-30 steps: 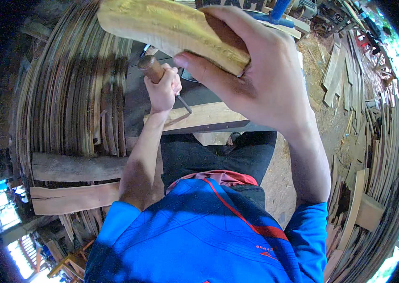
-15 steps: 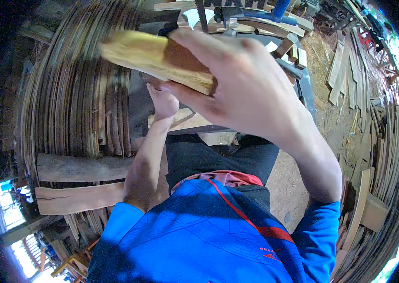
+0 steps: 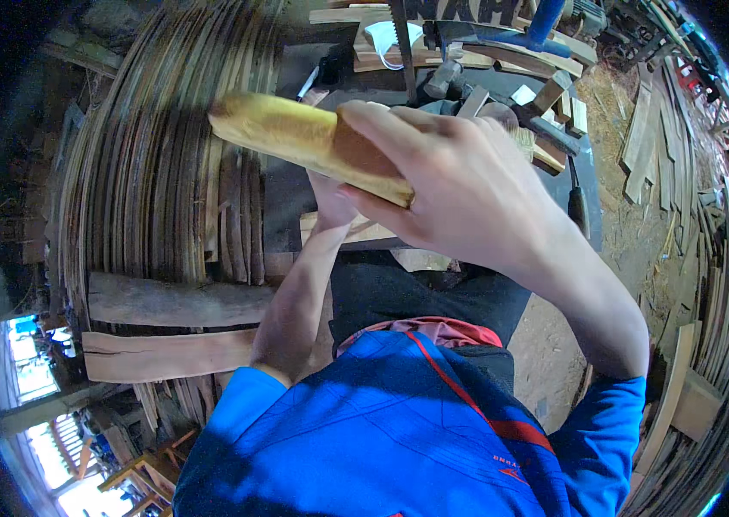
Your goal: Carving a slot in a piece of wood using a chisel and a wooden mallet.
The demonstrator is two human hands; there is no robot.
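Note:
My right hand (image 3: 468, 181) is closed round a yellowish wooden block (image 3: 278, 129) with a rounded far end and a reddish-brown patch near my fingers. It holds the block tilted, up close to the camera, its long end toward the left. My left hand (image 3: 330, 200) is farther down, at the dark workbench, beneath the block. The block hides most of its fingers, so I cannot see what they hold. Just beyond the block lies or stands a slim white-and-dark thing (image 3: 308, 82), too small to name. A pale board (image 3: 369, 230) lies by my left wrist at the bench's near edge.
On the dark bench (image 3: 287, 194) are a hammer (image 3: 444, 79), a saw blade (image 3: 402, 43), a blue clamp-like tool (image 3: 545, 26), a white mask (image 3: 392, 41) and wood offcuts (image 3: 552, 90). Stacked planks (image 3: 158, 172) fill the left; more boards (image 3: 709, 284) line the right.
The view has shifted, so the bench and my body sit farther right. The block and my right hand appear lower and to the right. My right hand still holds the block.

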